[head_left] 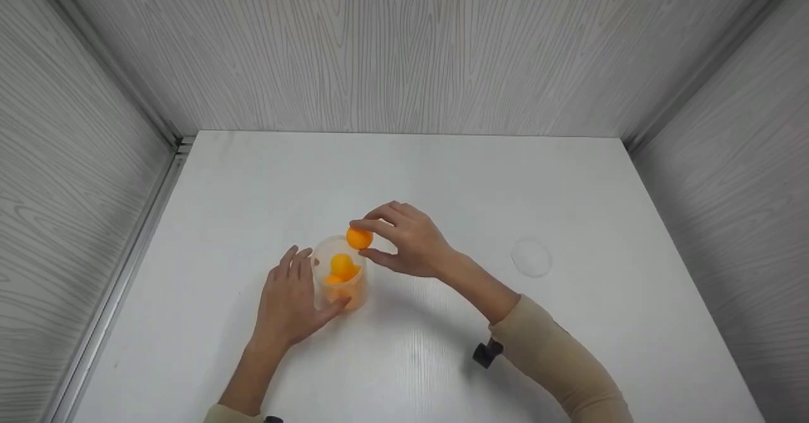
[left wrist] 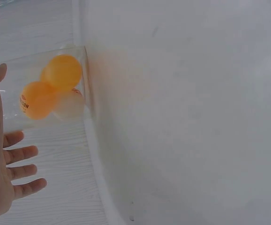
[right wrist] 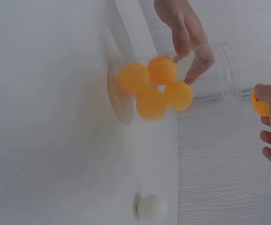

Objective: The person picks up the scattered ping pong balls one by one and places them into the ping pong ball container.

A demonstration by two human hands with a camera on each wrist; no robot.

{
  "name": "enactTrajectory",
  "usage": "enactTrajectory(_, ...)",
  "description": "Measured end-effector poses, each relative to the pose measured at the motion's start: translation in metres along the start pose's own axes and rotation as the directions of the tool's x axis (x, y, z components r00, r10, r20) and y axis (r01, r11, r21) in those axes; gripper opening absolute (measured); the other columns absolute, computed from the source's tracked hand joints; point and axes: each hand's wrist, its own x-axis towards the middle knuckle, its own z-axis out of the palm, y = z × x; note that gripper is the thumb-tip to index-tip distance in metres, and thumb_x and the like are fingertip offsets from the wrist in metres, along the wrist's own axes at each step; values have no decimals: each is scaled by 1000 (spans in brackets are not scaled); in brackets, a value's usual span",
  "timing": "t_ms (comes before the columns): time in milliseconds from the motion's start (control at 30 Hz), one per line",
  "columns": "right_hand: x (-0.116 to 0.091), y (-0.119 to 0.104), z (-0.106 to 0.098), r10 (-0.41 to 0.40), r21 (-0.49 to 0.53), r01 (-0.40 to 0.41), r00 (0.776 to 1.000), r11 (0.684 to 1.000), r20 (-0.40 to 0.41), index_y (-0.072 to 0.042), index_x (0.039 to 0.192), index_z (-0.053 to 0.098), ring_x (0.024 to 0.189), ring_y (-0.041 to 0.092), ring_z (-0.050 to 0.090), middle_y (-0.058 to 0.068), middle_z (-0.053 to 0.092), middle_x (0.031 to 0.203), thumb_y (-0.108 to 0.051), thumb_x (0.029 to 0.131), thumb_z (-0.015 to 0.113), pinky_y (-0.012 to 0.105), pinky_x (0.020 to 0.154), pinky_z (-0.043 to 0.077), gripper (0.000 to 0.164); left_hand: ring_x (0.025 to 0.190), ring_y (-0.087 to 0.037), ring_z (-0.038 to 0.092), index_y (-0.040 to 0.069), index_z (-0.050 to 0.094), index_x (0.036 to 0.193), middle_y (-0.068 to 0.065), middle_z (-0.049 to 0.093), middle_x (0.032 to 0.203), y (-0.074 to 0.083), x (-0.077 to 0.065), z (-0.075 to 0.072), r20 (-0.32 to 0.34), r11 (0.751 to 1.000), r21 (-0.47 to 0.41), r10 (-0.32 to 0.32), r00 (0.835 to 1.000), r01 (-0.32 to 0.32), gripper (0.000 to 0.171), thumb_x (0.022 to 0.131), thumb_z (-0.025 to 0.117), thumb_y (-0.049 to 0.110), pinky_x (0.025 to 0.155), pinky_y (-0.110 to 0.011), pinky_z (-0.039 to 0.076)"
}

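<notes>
A clear round jar [head_left: 356, 293] stands upright on the white table, with several orange ping-pong balls [right wrist: 151, 104] inside. My left hand [head_left: 289, 306] rests against its side, thumb across the front and fingers fairly straight along the left. In the left wrist view the fingers [left wrist: 25, 171] reach out beside the jar wall. Above the jar's mouth, my right hand [head_left: 411, 239] pinches another orange ping-pong ball [head_left: 359, 238] between thumb and fingers. A pale ball [left wrist: 70, 105] shows in or through the jar in the left wrist view; I cannot tell which.
A clear round disc like a lid [head_left: 531, 257] lies flat on the table to the right. The right wrist view has a white ball [right wrist: 153, 207] on the table outside the jar. Wood-grained panels [head_left: 404, 50] wall the table at the back and both sides.
</notes>
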Motion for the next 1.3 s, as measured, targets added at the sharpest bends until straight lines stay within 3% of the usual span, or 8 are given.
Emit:
enactTrajectory(567, 11, -7, 5, -46, 11, 45, 995, 999, 85, -18, 129, 71, 101, 17, 70, -1, 75, 112, -43, 99, 71, 27, 91, 60, 38, 146, -41, 49, -5, 59, 140, -21, 58, 152, -1, -1, 3, -10, 1000, 3, 16, 1000, -16, 97, 84, 69, 73, 118, -55, 48)
enactTrajectory(1300, 7, -7, 13, -54, 11, 53, 994, 999, 91, -19, 128, 73, 102, 18, 70, 0, 75, 111, -45, 98, 72, 29, 91, 61, 40, 143, -43, 53, -8, 56, 141, -24, 62, 146, 0, 1, 4, -40, 999, 32, 37, 998, -36, 99, 84, 70, 71, 114, -55, 51)
